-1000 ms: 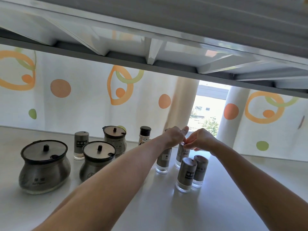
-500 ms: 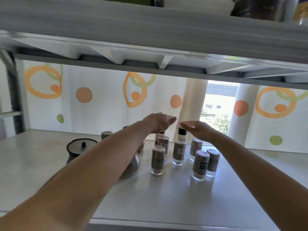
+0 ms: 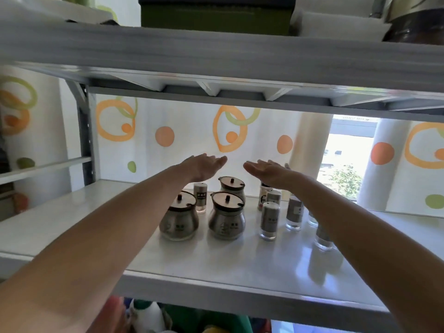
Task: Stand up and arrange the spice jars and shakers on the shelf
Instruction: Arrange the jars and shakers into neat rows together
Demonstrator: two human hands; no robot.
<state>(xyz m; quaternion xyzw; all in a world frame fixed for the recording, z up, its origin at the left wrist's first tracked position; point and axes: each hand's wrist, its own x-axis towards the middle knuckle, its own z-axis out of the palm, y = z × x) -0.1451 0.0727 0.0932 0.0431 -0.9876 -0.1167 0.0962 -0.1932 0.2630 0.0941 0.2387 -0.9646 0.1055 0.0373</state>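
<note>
Three round steel spice jars with dark lids stand upright on the white shelf (image 3: 101, 212): one at the front left (image 3: 179, 218), one at the front middle (image 3: 227, 216), one behind (image 3: 231, 186). Several tall shakers stand upright to the right, the nearest (image 3: 270, 219), another (image 3: 295, 213), and one behind the left jar (image 3: 200, 197). Some shakers are partly hidden by my right forearm. My left hand (image 3: 204, 165) and my right hand (image 3: 266, 170) hover flat above the jars with straight fingers, touching nothing.
The upper shelf board (image 3: 216, 54) hangs low over the hands and carries a green box (image 3: 216, 14). A grey shelf post (image 3: 85, 138) stands at the left. A patterned curtain hangs behind. Coloured items lie on the level below (image 3: 149, 316).
Both hands have let go of the shakers they pinched and lifted flat above the group. The view has pulled back and down, showing the shelf's front edge.
</note>
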